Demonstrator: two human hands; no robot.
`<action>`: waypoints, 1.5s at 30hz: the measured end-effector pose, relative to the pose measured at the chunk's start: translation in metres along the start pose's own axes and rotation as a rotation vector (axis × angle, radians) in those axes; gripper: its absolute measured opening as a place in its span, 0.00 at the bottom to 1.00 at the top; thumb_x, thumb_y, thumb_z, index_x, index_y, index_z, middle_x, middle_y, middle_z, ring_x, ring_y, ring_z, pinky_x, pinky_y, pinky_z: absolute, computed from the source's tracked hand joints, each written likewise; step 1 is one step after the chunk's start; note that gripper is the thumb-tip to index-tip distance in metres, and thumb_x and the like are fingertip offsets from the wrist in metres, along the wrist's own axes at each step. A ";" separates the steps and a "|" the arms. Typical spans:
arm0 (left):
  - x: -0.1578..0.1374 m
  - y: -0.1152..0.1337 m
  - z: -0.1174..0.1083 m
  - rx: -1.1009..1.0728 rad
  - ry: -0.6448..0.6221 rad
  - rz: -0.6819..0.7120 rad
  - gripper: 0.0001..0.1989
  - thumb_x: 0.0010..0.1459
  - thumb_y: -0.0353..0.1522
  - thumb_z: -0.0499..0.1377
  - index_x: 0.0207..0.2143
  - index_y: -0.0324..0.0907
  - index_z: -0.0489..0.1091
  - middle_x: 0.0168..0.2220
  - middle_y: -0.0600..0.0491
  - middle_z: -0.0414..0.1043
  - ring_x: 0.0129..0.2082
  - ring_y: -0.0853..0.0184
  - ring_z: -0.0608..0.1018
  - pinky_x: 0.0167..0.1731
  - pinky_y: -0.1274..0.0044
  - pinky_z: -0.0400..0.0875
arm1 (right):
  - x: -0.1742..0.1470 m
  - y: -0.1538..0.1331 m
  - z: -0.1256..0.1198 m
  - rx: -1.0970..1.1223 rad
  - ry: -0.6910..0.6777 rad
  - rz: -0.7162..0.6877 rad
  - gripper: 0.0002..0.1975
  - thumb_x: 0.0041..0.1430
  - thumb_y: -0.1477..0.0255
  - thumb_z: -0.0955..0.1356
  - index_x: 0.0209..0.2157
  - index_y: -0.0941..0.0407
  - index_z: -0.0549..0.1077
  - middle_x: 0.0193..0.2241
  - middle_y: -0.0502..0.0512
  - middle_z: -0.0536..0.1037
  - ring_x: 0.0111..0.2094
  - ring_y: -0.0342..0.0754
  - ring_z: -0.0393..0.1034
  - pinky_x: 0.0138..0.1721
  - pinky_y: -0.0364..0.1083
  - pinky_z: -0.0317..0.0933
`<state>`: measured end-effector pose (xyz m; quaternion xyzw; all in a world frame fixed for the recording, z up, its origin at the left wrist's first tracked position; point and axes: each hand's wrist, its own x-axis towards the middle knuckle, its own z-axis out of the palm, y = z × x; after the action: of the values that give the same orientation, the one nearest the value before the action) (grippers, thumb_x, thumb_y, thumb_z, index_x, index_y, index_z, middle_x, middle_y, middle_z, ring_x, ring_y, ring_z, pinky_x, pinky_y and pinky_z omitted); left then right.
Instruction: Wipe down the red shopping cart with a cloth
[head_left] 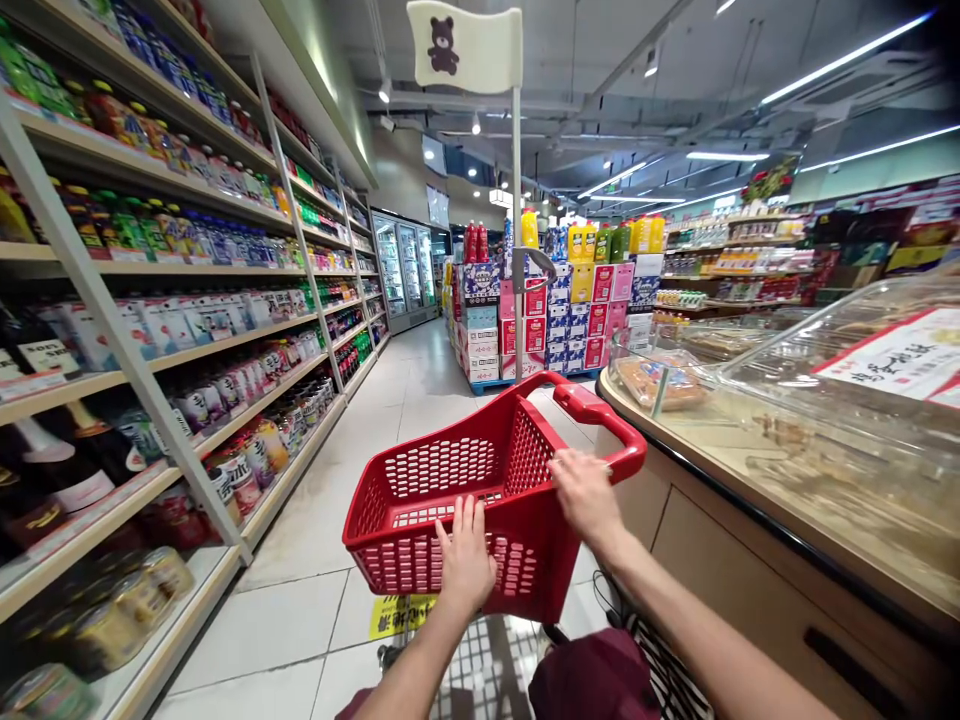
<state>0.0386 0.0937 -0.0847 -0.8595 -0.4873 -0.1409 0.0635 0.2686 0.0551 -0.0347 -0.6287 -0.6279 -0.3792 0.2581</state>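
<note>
A small red shopping cart [442,470] with a perforated plastic basket stands turned sideways in front of me. Nothing lies in the part of the basket that I can see. My left hand [466,560] rests against its near side, fingers stretched up over the rim and thumb apart. Beside the base of the red handle [600,415], my right hand [589,492] is bent over the cart's upper edge, gripping it; its fingertips are partly hidden. A pole rises from the cart, bearing a cream flag [480,45] with a bear on it.
Shelves [202,270] of bottles and cans line the left. A display counter [750,440] with clear covers runs close on the right. Stacked drink cartons [525,325] stand ahead, with glass-door fridges [405,260] behind. A yellow floor sign [390,615] lies under the cart.
</note>
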 end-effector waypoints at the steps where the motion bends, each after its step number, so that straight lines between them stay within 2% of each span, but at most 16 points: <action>1: 0.001 0.000 -0.001 -0.005 -0.009 0.005 0.37 0.43 0.27 0.48 0.59 0.37 0.45 0.61 0.47 0.44 0.61 0.56 0.44 0.55 0.53 0.41 | 0.000 -0.008 0.002 0.044 -0.021 -0.068 0.16 0.57 0.76 0.57 0.43 0.56 0.70 0.45 0.56 0.72 0.48 0.52 0.62 0.51 0.52 0.49; 3: 0.001 -0.002 -0.001 -0.013 -0.017 0.016 0.37 0.43 0.26 0.47 0.59 0.37 0.44 0.62 0.48 0.43 0.61 0.58 0.44 0.55 0.53 0.42 | 0.001 -0.009 0.002 0.089 -0.022 -0.071 0.15 0.58 0.75 0.57 0.44 0.55 0.69 0.45 0.54 0.73 0.48 0.50 0.63 0.52 0.53 0.48; 8: -0.002 0.000 0.003 -0.028 0.029 0.024 0.38 0.44 0.26 0.48 0.60 0.36 0.42 0.62 0.48 0.41 0.61 0.59 0.42 0.55 0.53 0.39 | 0.003 0.016 -0.001 0.019 0.077 0.226 0.13 0.58 0.70 0.58 0.37 0.58 0.72 0.42 0.60 0.73 0.47 0.54 0.63 0.51 0.57 0.48; 10: -0.003 0.001 0.005 -0.030 0.037 0.015 0.38 0.44 0.27 0.48 0.60 0.36 0.42 0.62 0.48 0.41 0.61 0.59 0.42 0.55 0.53 0.40 | -0.001 0.002 0.002 0.059 0.061 0.169 0.13 0.58 0.71 0.58 0.38 0.58 0.72 0.43 0.60 0.73 0.48 0.52 0.63 0.52 0.55 0.48; 14: -0.004 0.001 0.002 -0.012 0.040 0.035 0.38 0.45 0.27 0.48 0.60 0.37 0.40 0.62 0.49 0.41 0.61 0.59 0.42 0.56 0.55 0.42 | -0.007 -0.019 0.003 0.162 -0.033 -0.089 0.14 0.57 0.74 0.59 0.42 0.54 0.71 0.46 0.55 0.71 0.50 0.49 0.61 0.55 0.52 0.44; 16: -0.004 0.002 -0.001 -0.006 0.025 0.043 0.37 0.46 0.29 0.48 0.60 0.36 0.41 0.62 0.49 0.41 0.61 0.60 0.43 0.56 0.56 0.43 | -0.007 -0.005 -0.002 0.104 -0.013 -0.026 0.15 0.58 0.73 0.58 0.43 0.54 0.70 0.46 0.55 0.72 0.51 0.50 0.61 0.55 0.55 0.41; 18: -0.004 0.003 -0.003 -0.001 0.010 0.030 0.36 0.47 0.30 0.49 0.60 0.36 0.42 0.62 0.48 0.42 0.61 0.59 0.44 0.56 0.56 0.43 | -0.007 0.013 -0.006 -0.005 0.052 0.134 0.15 0.59 0.72 0.58 0.44 0.57 0.70 0.46 0.59 0.71 0.50 0.53 0.61 0.54 0.57 0.41; 20: -0.004 0.005 -0.004 0.005 0.010 0.009 0.36 0.47 0.31 0.49 0.59 0.35 0.43 0.61 0.47 0.43 0.61 0.58 0.44 0.56 0.56 0.44 | -0.006 0.015 -0.007 -0.068 0.083 0.209 0.15 0.58 0.72 0.58 0.44 0.59 0.70 0.46 0.62 0.71 0.50 0.54 0.60 0.53 0.57 0.42; 25: -0.004 0.006 -0.004 0.026 0.019 0.001 0.35 0.48 0.32 0.48 0.59 0.36 0.44 0.61 0.48 0.44 0.61 0.59 0.45 0.56 0.57 0.44 | -0.008 -0.013 -0.001 0.052 -0.027 -0.016 0.15 0.58 0.74 0.58 0.44 0.56 0.70 0.47 0.55 0.71 0.52 0.50 0.59 0.55 0.53 0.41; 27: -0.005 0.006 -0.003 0.025 0.017 0.010 0.35 0.48 0.32 0.48 0.59 0.36 0.43 0.61 0.49 0.44 0.61 0.60 0.45 0.56 0.57 0.44 | -0.009 -0.003 -0.003 0.034 -0.018 0.024 0.16 0.58 0.74 0.57 0.45 0.56 0.69 0.47 0.56 0.71 0.51 0.51 0.60 0.55 0.55 0.40; 31: -0.007 0.006 0.000 0.015 0.053 0.012 0.36 0.47 0.31 0.49 0.59 0.34 0.43 0.62 0.46 0.42 0.61 0.58 0.45 0.56 0.59 0.44 | -0.009 0.012 -0.006 -0.084 0.061 0.226 0.17 0.58 0.73 0.57 0.46 0.61 0.68 0.47 0.62 0.70 0.51 0.55 0.59 0.53 0.58 0.42; 33: -0.007 0.006 0.002 0.025 0.068 0.014 0.36 0.47 0.31 0.49 0.59 0.33 0.43 0.61 0.46 0.43 0.61 0.58 0.45 0.56 0.58 0.44 | -0.009 -0.003 -0.004 -0.052 0.021 0.154 0.17 0.58 0.73 0.57 0.46 0.61 0.69 0.47 0.61 0.70 0.52 0.54 0.59 0.53 0.55 0.44; 35: -0.008 0.004 0.003 0.039 0.071 0.028 0.36 0.47 0.31 0.49 0.60 0.34 0.42 0.61 0.46 0.44 0.61 0.58 0.45 0.56 0.57 0.45 | -0.009 -0.019 -0.001 0.030 -0.051 -0.005 0.16 0.58 0.74 0.57 0.46 0.58 0.69 0.48 0.57 0.70 0.52 0.51 0.59 0.54 0.53 0.43; 37: -0.008 0.002 0.004 0.048 0.072 0.047 0.36 0.47 0.30 0.49 0.60 0.35 0.41 0.61 0.47 0.44 0.61 0.59 0.45 0.56 0.57 0.45 | -0.008 -0.019 0.000 0.069 -0.081 -0.072 0.17 0.58 0.76 0.56 0.45 0.55 0.69 0.48 0.54 0.71 0.51 0.49 0.60 0.55 0.53 0.41; 42: -0.011 0.001 0.010 0.080 0.107 0.041 0.37 0.47 0.31 0.49 0.60 0.34 0.41 0.61 0.46 0.44 0.61 0.59 0.43 0.56 0.58 0.45 | -0.008 0.005 -0.004 -0.074 0.016 0.185 0.17 0.58 0.73 0.57 0.46 0.60 0.68 0.47 0.62 0.70 0.51 0.55 0.60 0.53 0.59 0.41; 45: -0.012 0.002 0.012 0.104 0.131 0.038 0.38 0.47 0.32 0.50 0.60 0.34 0.40 0.61 0.46 0.45 0.61 0.58 0.42 0.56 0.58 0.45 | -0.010 -0.014 -0.002 0.001 -0.053 0.060 0.17 0.57 0.74 0.57 0.47 0.58 0.68 0.49 0.58 0.69 0.52 0.52 0.58 0.55 0.55 0.41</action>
<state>0.0368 0.0861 -0.0998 -0.8530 -0.4723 -0.1702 0.1424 0.2552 0.0487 -0.0432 -0.6571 -0.6155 -0.3540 0.2530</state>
